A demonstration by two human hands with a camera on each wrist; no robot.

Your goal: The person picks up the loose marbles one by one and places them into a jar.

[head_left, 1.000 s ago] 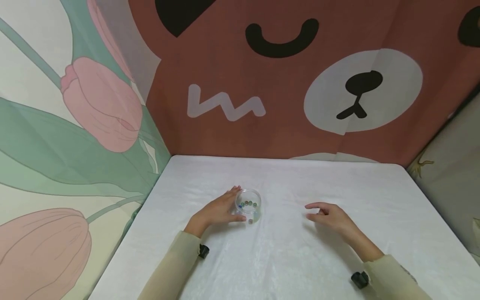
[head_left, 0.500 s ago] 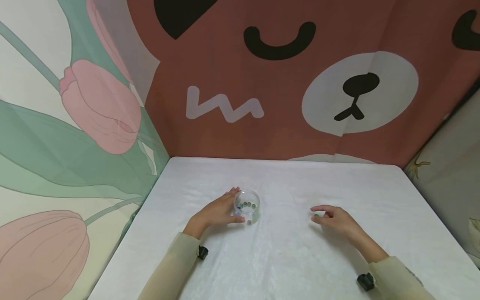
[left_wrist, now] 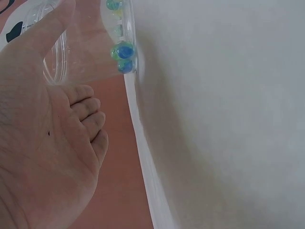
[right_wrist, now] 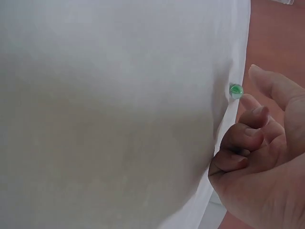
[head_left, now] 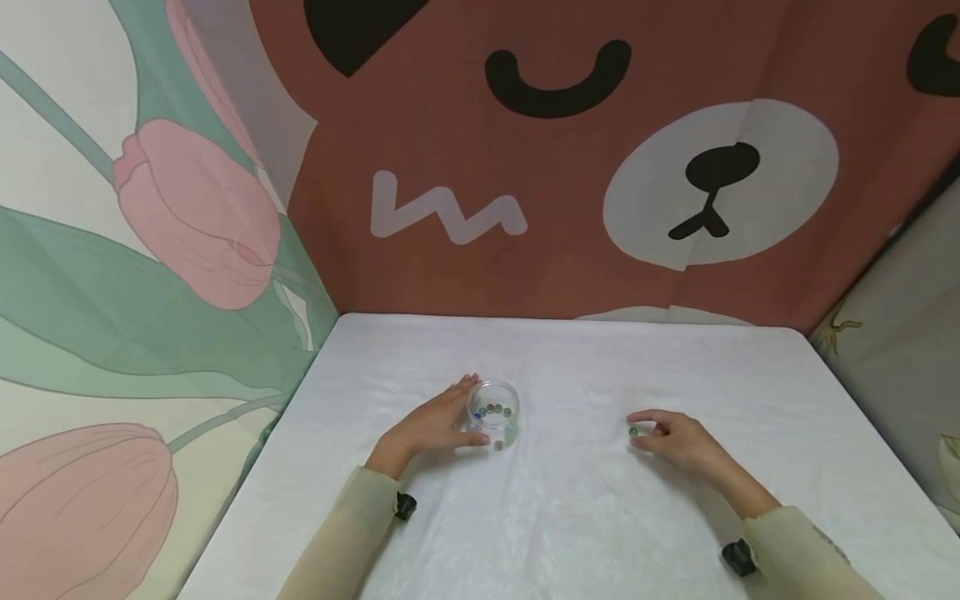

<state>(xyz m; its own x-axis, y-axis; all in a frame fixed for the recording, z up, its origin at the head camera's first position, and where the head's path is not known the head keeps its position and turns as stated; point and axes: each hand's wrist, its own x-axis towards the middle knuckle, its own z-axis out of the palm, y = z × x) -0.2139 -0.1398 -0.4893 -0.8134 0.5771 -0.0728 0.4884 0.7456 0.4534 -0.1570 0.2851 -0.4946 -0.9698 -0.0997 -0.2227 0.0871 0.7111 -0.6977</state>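
A clear round jar (head_left: 494, 405) stands on the white cloth left of the middle, with several green and blue marbles (left_wrist: 125, 50) at its bottom. My left hand (head_left: 433, 423) holds it from the left, the fingers along its far side and the thumb at its near side. A small greyish spot (head_left: 498, 445) shows at the jar's near lower edge. To the right, a single green marble (head_left: 633, 432) lies on the cloth. My right hand (head_left: 678, 439) is beside it, thumb and index finger spread around it, the other fingers curled in. In the right wrist view, the marble (right_wrist: 236, 91) lies just beyond the fingertips.
The white cloth (head_left: 555, 517) covers the table, whose back edge meets a brown hanging (head_left: 465, 275) printed with a bear. A tulip-patterned hanging (head_left: 202, 208) borders the left side. A dark wrist strap (head_left: 738, 557) sits at the right sleeve.
My right hand has moved slightly to the right, and the green marble, hidden at first, now shows between thumb and index finger. The left hand stays at the jar.
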